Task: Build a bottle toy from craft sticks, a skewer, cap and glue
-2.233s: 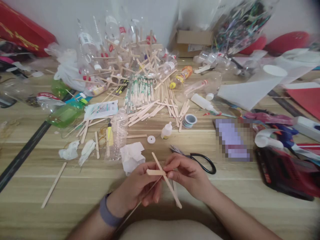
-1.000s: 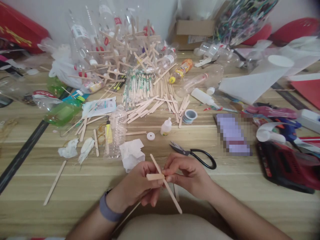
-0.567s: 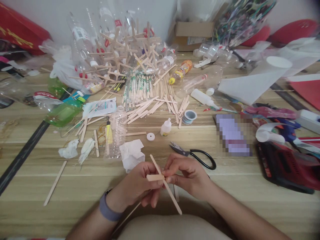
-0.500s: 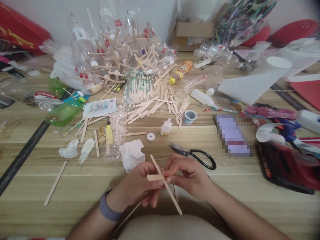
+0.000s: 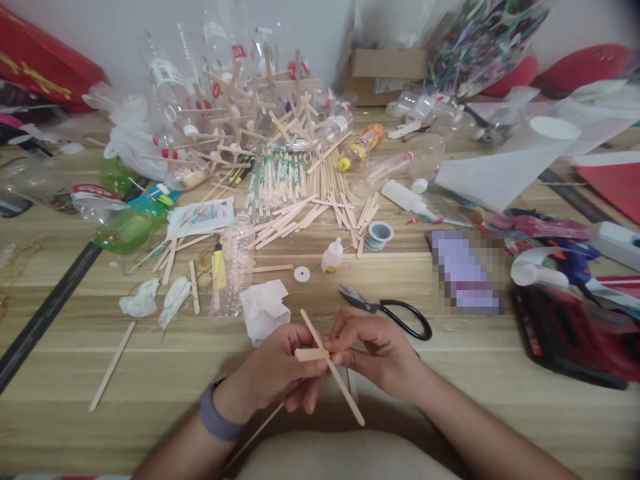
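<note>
Two flat wooden craft sticks cross each other between my hands: a long stick (image 5: 347, 392) slanting down to the right and a shorter-looking stick (image 5: 306, 355) pointing left. My left hand (image 5: 280, 370) grips the crossed sticks from the left, thumb under the shorter one. At the crossing, the fingertips of my right hand (image 5: 375, 350) are pinched together; any small thing between them is hidden. A thin stick (image 5: 260, 427) runs down to the left from beneath my left hand. Crumpled white paper (image 5: 265, 310) lies just beyond my left hand, and black-handled scissors (image 5: 385, 310) lie beyond my right.
A small glue bottle (image 5: 333, 256), a white disc (image 5: 301, 274) and a blue spool (image 5: 379, 235) stand ahead. Farther back are piled craft sticks (image 5: 285, 223) and plastic bottles. A phone (image 5: 465, 270) and a red-black power tool (image 5: 570, 340) lie right; a single stick (image 5: 112, 367) lies left.
</note>
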Demonstrator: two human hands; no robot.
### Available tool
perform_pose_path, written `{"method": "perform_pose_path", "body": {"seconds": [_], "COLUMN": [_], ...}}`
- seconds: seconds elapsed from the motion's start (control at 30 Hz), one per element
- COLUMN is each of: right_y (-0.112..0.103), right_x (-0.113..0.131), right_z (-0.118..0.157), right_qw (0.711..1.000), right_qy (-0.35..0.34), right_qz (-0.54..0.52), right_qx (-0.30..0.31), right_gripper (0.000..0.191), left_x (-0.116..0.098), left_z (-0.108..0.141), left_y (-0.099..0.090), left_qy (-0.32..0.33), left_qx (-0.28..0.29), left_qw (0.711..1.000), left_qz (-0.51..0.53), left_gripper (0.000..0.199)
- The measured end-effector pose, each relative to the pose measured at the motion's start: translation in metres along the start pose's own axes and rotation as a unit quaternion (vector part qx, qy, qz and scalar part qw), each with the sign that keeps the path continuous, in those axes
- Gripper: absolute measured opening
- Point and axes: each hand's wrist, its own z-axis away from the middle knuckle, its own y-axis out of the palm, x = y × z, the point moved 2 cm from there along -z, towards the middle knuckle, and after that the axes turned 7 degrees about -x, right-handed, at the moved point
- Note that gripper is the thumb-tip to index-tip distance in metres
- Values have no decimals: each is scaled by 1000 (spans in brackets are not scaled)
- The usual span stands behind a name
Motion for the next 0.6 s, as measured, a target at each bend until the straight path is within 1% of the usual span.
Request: {"method": "perform_pose_path", "body": {"seconds": [0.1, 0.17, 0.23, 0.33, 0.43, 0.5, 0.6], "right_y": [-1, -1, -3, -8, -20, -29, -41], "right_x": [-1, -2, -3, -5, -5, -6, -9], "right_z": [-1, -2, -4, -7, -12, -16, -22], "right_qw": [1000, 998, 990, 955, 920, 908, 888], "right_qy": [19, 56, 111, 188, 199, 190, 184], "right_qz": [17, -5, -69, -206, -296, -325, -364], "right_qx": [-10, -28, -48, -102, -160, -183, -210], "right_gripper": [17, 18, 20, 22, 25, 27, 26], "left_x": [0, 0, -1, -3, -2, 0, 3], "left_z": [-2, -3, -3, -1, 0, 1, 1], "left_y": [-1, -1, -1, -1, -1, 0, 1], "left_qy": [18, 28, 32, 34, 31, 24, 13], "left_qx": [-11, -20, -26, -22, -8, 7, 43], "left_qw": [1000, 999, 999, 999, 999, 999, 998], "left_qz": [9, 15, 17, 18, 21, 25, 32], "left_gripper": [43, 42, 40, 39, 39, 38, 35]}}
